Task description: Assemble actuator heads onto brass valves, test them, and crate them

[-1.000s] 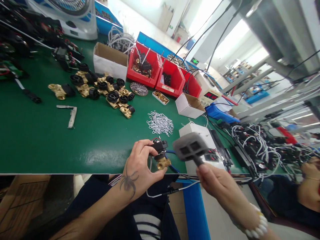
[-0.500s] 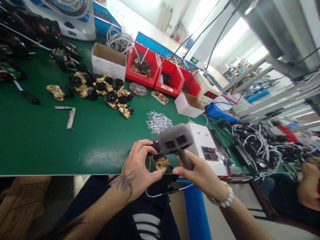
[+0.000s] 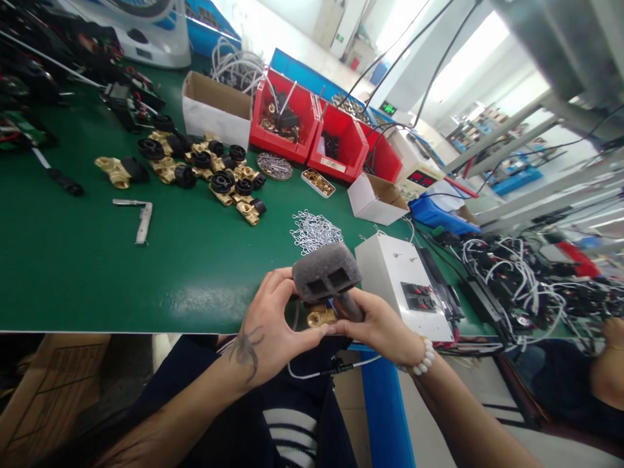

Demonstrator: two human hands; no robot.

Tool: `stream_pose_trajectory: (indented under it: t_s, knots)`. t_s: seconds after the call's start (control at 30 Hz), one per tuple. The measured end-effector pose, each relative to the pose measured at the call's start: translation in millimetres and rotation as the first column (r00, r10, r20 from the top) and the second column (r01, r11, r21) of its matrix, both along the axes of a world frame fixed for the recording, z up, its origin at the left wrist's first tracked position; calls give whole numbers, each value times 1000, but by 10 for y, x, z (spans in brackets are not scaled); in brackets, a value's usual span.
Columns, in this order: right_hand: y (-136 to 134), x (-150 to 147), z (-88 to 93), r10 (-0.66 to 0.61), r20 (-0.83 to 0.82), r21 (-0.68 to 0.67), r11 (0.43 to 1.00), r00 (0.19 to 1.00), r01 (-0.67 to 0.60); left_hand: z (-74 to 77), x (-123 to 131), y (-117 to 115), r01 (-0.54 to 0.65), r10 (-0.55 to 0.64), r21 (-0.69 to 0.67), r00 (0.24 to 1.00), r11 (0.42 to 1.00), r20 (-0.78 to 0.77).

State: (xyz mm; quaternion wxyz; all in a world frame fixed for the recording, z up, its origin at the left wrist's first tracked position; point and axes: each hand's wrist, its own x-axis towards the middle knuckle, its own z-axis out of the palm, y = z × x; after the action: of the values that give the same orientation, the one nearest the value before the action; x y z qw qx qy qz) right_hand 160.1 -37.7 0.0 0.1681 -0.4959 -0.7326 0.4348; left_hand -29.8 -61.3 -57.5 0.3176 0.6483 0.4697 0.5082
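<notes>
1. Left hand (image 3: 272, 317) clasps a stubby brass pipe fitting (image 3: 318, 316) near my green tabletop's (image 3: 97, 279) edge, fingertips hidden.
2. Right hand (image 3: 384, 325) grips a dark-grey, block-headed mallet (image 3: 324, 265) over it.
3. Tapping, I judge; next calls for a steady hold.

blurred digits (image 3: 422, 179) on white device (image 3: 413, 155), tiny label (image 3: 333, 164) on red bin (image 3: 359, 159), distant green sign (image 3: 388, 108), none legible

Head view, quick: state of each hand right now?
Left hand: holding the brass fitting, fingertips partly hidden.
Right hand: closed, holding the gray tool by its handle.
</notes>
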Motion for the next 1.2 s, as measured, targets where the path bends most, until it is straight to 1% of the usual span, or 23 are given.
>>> stream_pose_trajectory:
  t_s: [0.13, 0.27, 0.3, 0.37, 0.43, 0.47, 0.5, 0.53, 0.6, 0.63, 0.67, 0.7, 0.77, 0.8, 0.83, 0.87, 0.93, 0.97, 1.0, 1.07, 1.13, 1.17, 1.2]
  knots:
    - [-7, -30, 12, 1, -16, 5, 1000, 1000, -1, -27, 0, -14, 3, -3, 7, 1000, 1000, 25]
    - [-113, 13, 144, -35, 30, 83, 996, 999, 32, -22, -5, -11, 1, -1, -29, 1000, 1000, 26]
    - [-165, 44, 184, -72, 23, 113, 991, 997, 69, -19, -5, -12, 2, -1, -35, 1000, 999, 28]
    - [-291, 118, 246, -185, -56, 167, 967, 981, 192, -16, -1, -16, -1, 2, -27, 1000, 1000, 28]
    - [-421, 181, 270, -320, -152, 185, 920, 935, 345, -19, 7, -22, -9, 9, -3, 1000, 1000, 19]
    - [-477, 203, 271, -375, -152, 179, 899, 914, 399, -22, 11, -24, -11, 11, 6, 1000, 1000, 11]
    - [-523, 217, 268, -405, -97, 168, 893, 909, 416, -25, 15, -26, -13, 13, 12, 1000, 1000, 4]
    - [-558, 226, 266, -409, -1, 159, 901, 912, 404, -28, 19, -26, -16, 16, 18, 1000, 1000, -2]
    - [-601, 234, 279, -352, 199, 139, 934, 914, 329, -31, 23, -24, -21, 21, 27, 1000, 999, -9]
    - [-614, 235, 297, -328, 245, 140, 943, 913, 301, -31, 23, -23, -20, 21, 29, 1000, 999, -10]
    - [-624, 236, 321, -332, 238, 149, 941, 913, 304, -29, 23, -21, -18, 19, 29, 1000, 999, -12]
    - [-633, 235, 345, -372, 183, 164, 924, 910, 345, -27, 22, -20, -15, 15, 27, 1000, 1000, -14]
    - [-648, 223, 376, -495, 21, 198, 854, 869, 481, -23, 19, -19, -9, 9, 18, 1000, 1000, -20]
    - [-650, 213, 377, -533, -24, 206, 825, 846, 526, -21, 17, -20, -10, 10, 13, 1000, 1000, -23]
    - [-646, 201, 369, -537, -17, 207, 824, 844, 528, -19, 16, -21, -12, 12, 11, 1000, 1000, -27]
    - [-638, 190, 354, -510, 34, 205, 845, 859, 494, -19, 16, -22, -15, 16, 11, 999, 1000, -30]
    - [-611, 185, 325, -379, 207, 158, 923, 902, 352, -18, 15, -23, -24, 24, 14, 999, 1000, -38]
    - [-597, 195, 320, -319, 266, 128, 947, 909, 295, -17, 15, -23, -26, 27, 15, 999, 1000, -41]
    - [-586, 212, 323, -296, 283, 112, 955, 912, 275, -16, 14, -22, -26, 27, 14, 999, 1000, -43]
    - [-575, 254, 343, -371, 198, 129, 928, 907, 351, -12, 11, -18, -20, 20, 5, 999, 1000, -42]
    - [-574, 273, 353, -481, 65, 152, 871, 874, 467, -5, 6, -12, -12, 11, -5, 999, 1000, -38]
    - [-572, 265, 348, -499, 45, 151, 860, 866, 488, -2, 4, -9, -8, 8, -4, 999, 1000, -40]
    - [-567, 248, 335, -487, 68, 150, 868, 871, 473, 0, 2, -6, -7, 7, 1, 999, 1000, -43]
